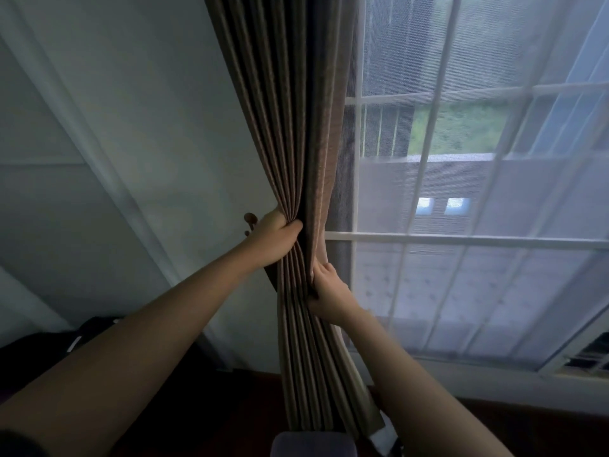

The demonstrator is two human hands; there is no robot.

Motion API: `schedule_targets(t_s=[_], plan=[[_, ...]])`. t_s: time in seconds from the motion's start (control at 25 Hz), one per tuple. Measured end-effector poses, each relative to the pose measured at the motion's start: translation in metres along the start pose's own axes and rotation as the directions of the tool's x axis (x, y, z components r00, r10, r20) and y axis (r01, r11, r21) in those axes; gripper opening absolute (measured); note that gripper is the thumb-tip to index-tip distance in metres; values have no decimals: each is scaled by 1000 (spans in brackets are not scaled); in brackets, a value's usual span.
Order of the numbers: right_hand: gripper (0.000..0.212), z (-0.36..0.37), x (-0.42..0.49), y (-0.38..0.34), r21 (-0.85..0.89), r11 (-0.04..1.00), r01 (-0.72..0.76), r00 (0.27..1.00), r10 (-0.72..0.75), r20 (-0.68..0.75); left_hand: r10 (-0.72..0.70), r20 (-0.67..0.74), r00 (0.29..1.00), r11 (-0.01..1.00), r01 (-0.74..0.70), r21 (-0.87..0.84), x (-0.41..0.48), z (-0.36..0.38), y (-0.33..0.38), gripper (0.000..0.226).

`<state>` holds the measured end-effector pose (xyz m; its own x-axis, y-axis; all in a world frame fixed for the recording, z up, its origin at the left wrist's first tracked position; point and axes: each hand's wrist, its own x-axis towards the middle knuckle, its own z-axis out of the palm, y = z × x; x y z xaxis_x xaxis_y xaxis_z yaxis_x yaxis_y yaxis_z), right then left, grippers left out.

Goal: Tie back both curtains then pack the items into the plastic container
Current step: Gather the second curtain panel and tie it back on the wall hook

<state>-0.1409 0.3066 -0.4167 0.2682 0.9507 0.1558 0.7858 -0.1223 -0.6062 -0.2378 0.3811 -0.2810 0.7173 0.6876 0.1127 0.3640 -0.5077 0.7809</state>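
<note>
The brown pleated fabric curtain [296, 143] is bunched at the left edge of the window [478, 240], against the white wall [131, 127]. The left hand [278, 240] is clamped round the gathered pleats and the right hand [329, 291] is curled on the right-hand folds just below, so the bundle is kept narrow for tying. A dark wooden wall hook [250, 221] sits just left of the left hand and is likely the anchor; nothing to tie with is seen.

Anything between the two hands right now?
Head view: only the gathered pleats of the brown curtain run between the left hand, gripping higher, and the right hand, gripping lower.
</note>
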Motion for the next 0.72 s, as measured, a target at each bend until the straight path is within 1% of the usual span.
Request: schedule_targets(t_s=[0.04,0.12,0.16,0.2,0.24,0.28,0.32,0.36,0.4,0.44,0.48,0.52,0.56,0.6,0.64,0.72], plan=[[90,3,0,-2,15,1000,16,1000,-16,5,-11,10,1000,1000,11,-11,-1,0,1,18],[87,9,1,-6,37,998,55,998,-56,19,-13,54,998,1000,14,-25,-1,2,3,8],[88,11,1,-9,48,997,52,998,-54,35,9,83,996,1000,-9,0,-1,3,3,15],[93,13,1,-12,72,996,49,998,-52,44,33,103,994,998,-39,54,-1,4,6,33],[98,15,2,-15,114,993,21,998,-28,56,50,92,994,991,-61,115,-1,6,7,51],[100,18,3,-18,182,983,1,998,-13,60,55,47,997,982,-63,178,0,9,9,62],[99,19,2,-22,257,966,-12,998,-3,61,58,-7,998,973,-55,224,2,11,8,61],[95,20,2,-22,357,934,5,999,-22,44,48,-57,997,968,-32,251,3,12,9,49],[87,21,-2,-22,467,883,51,998,-63,11,27,-90,996,967,-3,254,4,11,9,35],[74,24,-3,-17,559,822,107,994,-103,-39,1,-94,996,972,21,236,4,8,7,22],[62,23,-6,-19,616,778,125,992,-92,-85,-19,-70,997,980,32,195,3,4,4,14],[53,21,-7,-19,653,751,99,993,-31,-115,-31,-28,999,990,34,138,2,0,-1,11],[55,15,-7,-27,694,718,45,989,66,-132,-20,17,1000,997,19,70,-1,-4,-6,12],[66,10,-2,-31,729,684,16,977,143,-156,-6,53,999,1000,5,9,-5,-7,-9,15],[73,2,2,-39,746,666,15,964,188,-186,8,74,997,999,-5,-45,-10,-9,-12,18],[68,-8,18,-45,785,617,53,945,224,-240,17,81,997,993,-7,-117,-18,-11,-17,22]])
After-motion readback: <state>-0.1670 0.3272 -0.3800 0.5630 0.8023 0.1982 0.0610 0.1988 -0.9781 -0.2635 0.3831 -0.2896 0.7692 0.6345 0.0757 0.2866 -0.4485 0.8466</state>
